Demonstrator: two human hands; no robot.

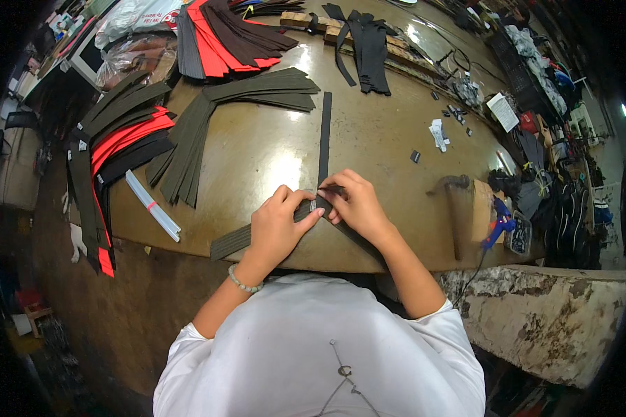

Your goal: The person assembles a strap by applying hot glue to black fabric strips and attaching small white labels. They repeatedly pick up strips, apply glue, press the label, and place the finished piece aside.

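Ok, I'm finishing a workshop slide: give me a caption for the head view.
Left hand and right hand pinch dark strips at a glossy brown table, fanned bundles beyond.

White shirt (271, 347), pale beaded bracelet (241, 285)

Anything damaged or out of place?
Yes: the pale panel at lower right is blotched dark, as if worn. Small dark pieces lie scattered across the table's right side. The held strips show no clear damage.

Flat dark strips (231, 241) slant out to both sides, one straight strip (325, 135) lying beyond.
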